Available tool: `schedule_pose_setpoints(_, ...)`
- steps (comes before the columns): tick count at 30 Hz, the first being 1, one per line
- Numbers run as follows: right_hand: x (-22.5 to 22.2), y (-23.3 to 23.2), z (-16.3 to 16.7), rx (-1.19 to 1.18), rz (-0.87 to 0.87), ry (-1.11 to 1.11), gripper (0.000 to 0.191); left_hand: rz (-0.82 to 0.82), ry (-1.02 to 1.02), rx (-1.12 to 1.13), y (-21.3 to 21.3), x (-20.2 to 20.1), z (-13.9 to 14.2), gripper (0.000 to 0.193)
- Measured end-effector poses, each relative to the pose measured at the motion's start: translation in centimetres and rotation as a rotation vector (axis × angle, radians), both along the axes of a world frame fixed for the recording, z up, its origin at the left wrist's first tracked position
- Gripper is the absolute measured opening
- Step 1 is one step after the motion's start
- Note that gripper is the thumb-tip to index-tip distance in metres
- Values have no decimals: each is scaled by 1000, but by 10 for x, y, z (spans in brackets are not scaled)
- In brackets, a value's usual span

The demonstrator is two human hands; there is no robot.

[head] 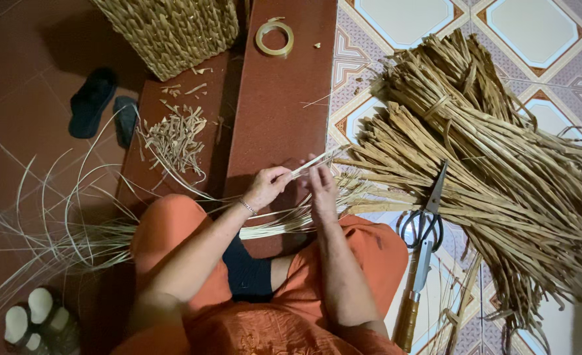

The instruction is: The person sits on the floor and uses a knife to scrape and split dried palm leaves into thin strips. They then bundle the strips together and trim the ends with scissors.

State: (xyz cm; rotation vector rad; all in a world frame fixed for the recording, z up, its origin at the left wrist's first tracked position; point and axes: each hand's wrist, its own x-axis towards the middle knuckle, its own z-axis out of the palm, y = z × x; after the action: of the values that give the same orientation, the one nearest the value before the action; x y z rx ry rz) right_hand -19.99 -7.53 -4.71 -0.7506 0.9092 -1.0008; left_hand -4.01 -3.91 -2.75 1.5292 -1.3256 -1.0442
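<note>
My left hand (pixel 267 186) and my right hand (pixel 321 186) meet in front of my knees, both pinching a thin pale fibre strand (pixel 310 163) that runs up and to the right between them. A loose sheaf of pale split strands (pixel 74 230) lies across my lap and fans out to the left over the red floor. My left wrist wears a thin bracelet. I sit in orange clothes, knees apart.
A big heap of dried tan stalks (pixel 488 164) covers the tiled floor on the right. Black-handled scissors (pixel 425 220) and a wooden-handled knife (pixel 412 296) lie beside it. A woven basket (pixel 172 29), tape roll (pixel 274 37), fibre scraps (pixel 176 138), and sandals (pixel 100 105) lie ahead.
</note>
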Motion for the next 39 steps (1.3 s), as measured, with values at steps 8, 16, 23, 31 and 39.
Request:
schedule_pose_setpoints(8,-2,3,-8,-111,11,-64,13,-115,179,151,12,4,4,22)
schedule_pose_setpoints(16,-10,-6,6,-184,-108,85,33,-95,70,46,10,10,-4,23)
schedule_pose_setpoints(23,-36,-23,11,-286,-106,214,47,-161,-80,39,25,17,-7,25)
schedule_pose_setpoints(31,-66,-31,0,-220,-382,286,44,-89,-269,-31,26,13,-18,21)
schedule_pose_setpoints(39,-157,-49,-18,-13,-532,-401,23,-122,-495,6,18,-43,-48,80)
